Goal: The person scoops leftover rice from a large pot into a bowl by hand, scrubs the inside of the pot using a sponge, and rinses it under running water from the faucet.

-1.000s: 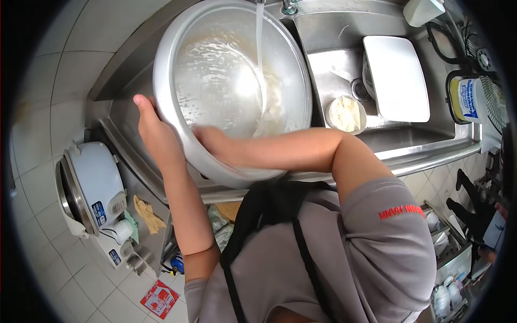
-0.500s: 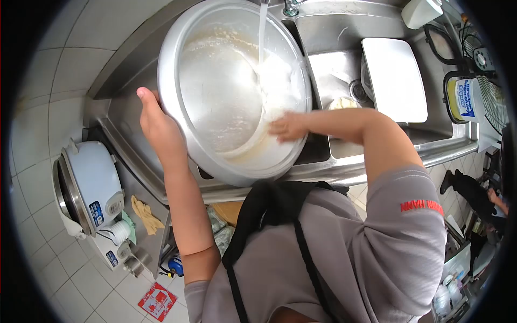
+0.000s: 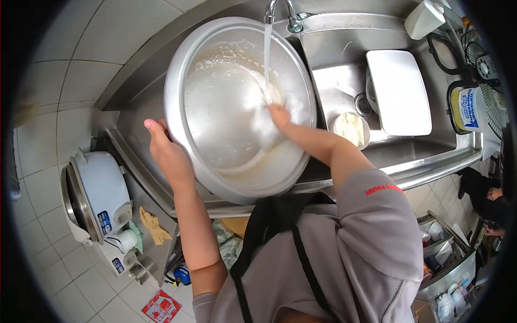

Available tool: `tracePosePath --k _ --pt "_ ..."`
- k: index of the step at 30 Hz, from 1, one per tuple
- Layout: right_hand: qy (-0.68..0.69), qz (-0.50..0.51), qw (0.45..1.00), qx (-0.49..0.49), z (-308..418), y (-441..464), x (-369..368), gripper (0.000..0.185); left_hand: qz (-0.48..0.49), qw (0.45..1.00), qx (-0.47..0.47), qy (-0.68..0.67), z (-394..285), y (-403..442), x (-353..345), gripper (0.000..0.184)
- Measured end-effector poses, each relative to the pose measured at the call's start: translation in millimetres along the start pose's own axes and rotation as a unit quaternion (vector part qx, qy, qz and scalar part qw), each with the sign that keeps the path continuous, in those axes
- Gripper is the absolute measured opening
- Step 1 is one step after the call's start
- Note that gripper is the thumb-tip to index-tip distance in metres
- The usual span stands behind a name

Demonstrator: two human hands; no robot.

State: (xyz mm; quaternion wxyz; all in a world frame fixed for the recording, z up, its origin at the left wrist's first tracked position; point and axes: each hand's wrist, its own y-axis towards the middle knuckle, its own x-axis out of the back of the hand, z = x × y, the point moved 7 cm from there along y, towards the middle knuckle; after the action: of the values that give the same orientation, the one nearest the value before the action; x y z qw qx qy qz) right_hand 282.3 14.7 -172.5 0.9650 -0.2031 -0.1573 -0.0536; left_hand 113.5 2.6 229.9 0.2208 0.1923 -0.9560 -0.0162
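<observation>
A large, round aluminium pot (image 3: 221, 129) sits tilted in the left sink basin, its mouth facing me. My left hand (image 3: 169, 156) grips its left outer side, thumb raised; the other fingers are partly hidden behind the wall. Water (image 3: 267, 59) runs from the faucet (image 3: 269, 13) into the pot. Inside, my right hand (image 3: 277, 114) is in the stream near the right inner wall. Splashing water and motion blur hide its fingers, so whether it holds anything does not show. Whitish residue and foam streak the pot's upper inside.
The right basin (image 3: 344, 54) holds a white rectangular lid or tray (image 3: 401, 94) and a small bowl with pale contents (image 3: 350, 130). A yellow-and-white tub (image 3: 467, 110) stands at the far right. Rice cookers (image 3: 102, 196) and a yellow cloth (image 3: 154, 226) are at left. A person (image 3: 484, 196) is at right.
My right hand has moved up and left inside the pot, from the lower right wall into the water stream. My left hand keeps its hold. The view has shifted, showing more faucet.
</observation>
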Motion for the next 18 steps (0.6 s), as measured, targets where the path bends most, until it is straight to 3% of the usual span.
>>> tracePosePath --k 2,3,5,8,10,11,12,13,15,18 --pt "-0.037 0.017 0.992 -0.116 -30 -43 -34 0.034 0.008 1.0 0.0 -0.012 4 0 0 0.055" --pt "0.052 0.06 0.977 -0.197 -15 -81 -48 0.034 0.006 1.0 0.003 -0.022 4 0 0 0.055" --pt "0.269 0.115 0.896 -0.335 57 -152 -64 0.033 0.006 0.999 0.008 -0.045 3 -1 -3 0.056" --pt "0.354 0.225 0.905 -0.065 143 -114 -176 0.029 0.011 0.999 0.009 -0.046 2 -2 -3 0.056" --pt "0.465 0.228 0.851 -0.087 255 -99 -87 0.043 0.025 0.999 0.007 -0.046 2 -3 -3 0.056" --pt "0.605 0.275 0.742 -0.09 296 -79 -64 0.05 0.032 0.998 0.004 -0.047 2 -3 -4 0.056" --pt "0.682 0.192 0.697 -0.108 324 -45 -34 0.054 0.029 0.999 -0.004 -0.038 4 -3 -4 0.056" --pt "0.761 0.195 0.607 -0.122 339 -30 0 0.058 0.026 0.999 -0.013 -0.03 7 -2 -4 0.056" --pt "0.791 0.175 0.575 -0.118 344 -12 21 0.063 -0.008 1.0 -0.023 -0.007 1 -5 -5 0.057" --pt "0.831 0.138 0.527 -0.113 347 5 42 0.071 0.04 0.998 -0.034 -0.03 0 -2 -8 0.057"
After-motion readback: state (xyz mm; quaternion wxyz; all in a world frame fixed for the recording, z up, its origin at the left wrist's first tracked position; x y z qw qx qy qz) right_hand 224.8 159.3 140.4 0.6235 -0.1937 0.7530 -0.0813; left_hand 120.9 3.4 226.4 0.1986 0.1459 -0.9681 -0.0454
